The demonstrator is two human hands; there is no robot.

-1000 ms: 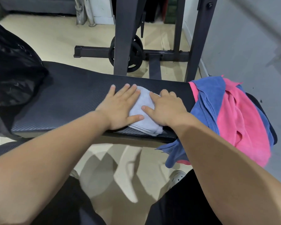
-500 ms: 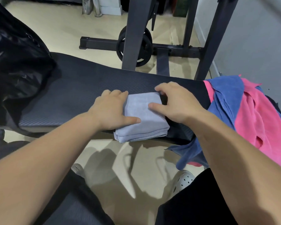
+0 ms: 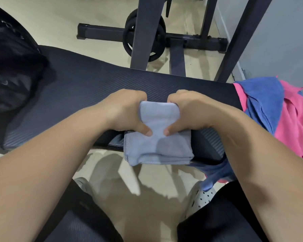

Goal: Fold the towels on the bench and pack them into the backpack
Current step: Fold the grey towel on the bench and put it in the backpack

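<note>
The left hand [image 3: 126,110] grips the folded grey towel's [image 3: 157,145] left side, fingers [image 3: 138,96] curled around it and thumb pressing on top. The towel's long axis runs away from the person, its layered end overhanging the surface's [image 3: 77,95] near edge. The right hand [image 3: 191,110] grips the right side likewise.

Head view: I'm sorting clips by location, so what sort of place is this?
Probably a home gym or small workout room: a padded black bench, a weight plate by a dark steel rack behind it, and a folded grey towel held at the bench edge.
</note>
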